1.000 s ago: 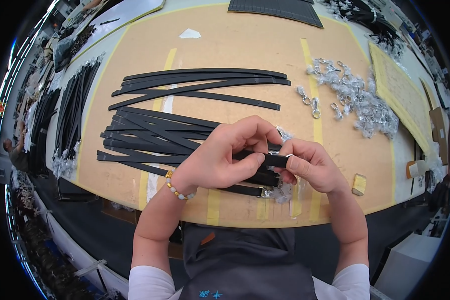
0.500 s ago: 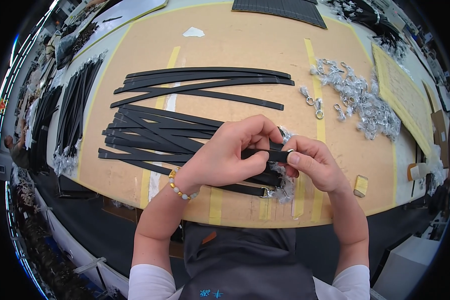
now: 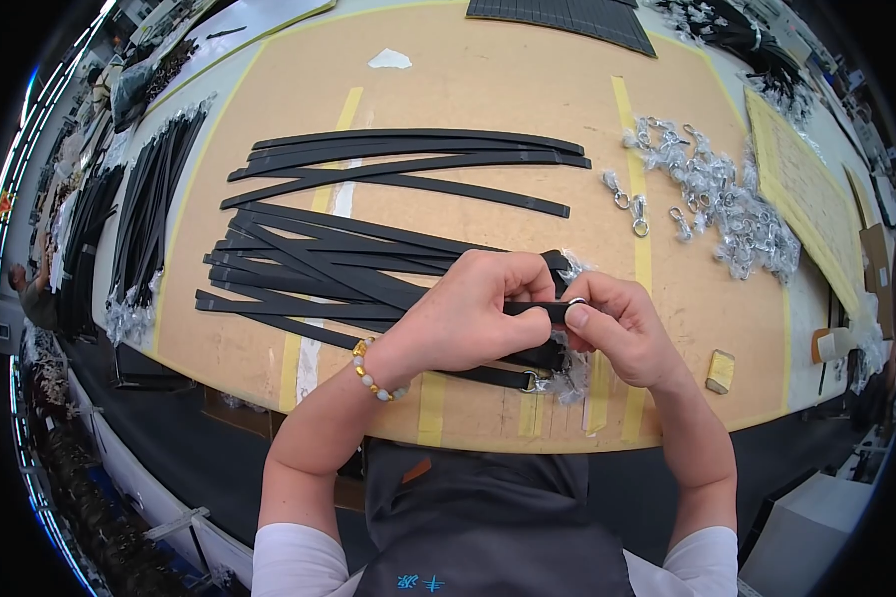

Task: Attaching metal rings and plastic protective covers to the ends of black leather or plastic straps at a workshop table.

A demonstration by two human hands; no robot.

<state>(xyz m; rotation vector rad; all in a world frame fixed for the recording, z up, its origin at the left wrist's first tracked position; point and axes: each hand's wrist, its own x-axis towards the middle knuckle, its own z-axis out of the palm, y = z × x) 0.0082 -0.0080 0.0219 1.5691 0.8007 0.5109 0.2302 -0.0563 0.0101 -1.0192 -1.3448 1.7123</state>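
Observation:
A black strap (image 3: 538, 310) is stretched level between my two hands. My left hand (image 3: 458, 313), with a beaded bracelet at the wrist, has its fingers closed round the strap. At the strap's right end, my right hand (image 3: 622, 328) pinches it where a small silver metal ring (image 3: 574, 302) shows; the fingers cover the rest of the fitting. Under my hands lies a pile of black straps (image 3: 299, 261), some with metal clasps in clear plastic wrap (image 3: 569, 383) at their right ends. Farther back, several plain black straps (image 3: 418, 149) lie in a loose group.
Plastic-wrapped metal clasps (image 3: 712, 189) are heaped at the right of the tan table (image 3: 488, 90). A yellow block (image 3: 720, 371) lies near the right front edge. Bundled black straps (image 3: 154, 209) hang together at the left. A person (image 3: 38, 294) is at the far left.
My left hand has shifted slightly right along the strap, closer to my right hand. The right hand keeps its pinch at the ring end.

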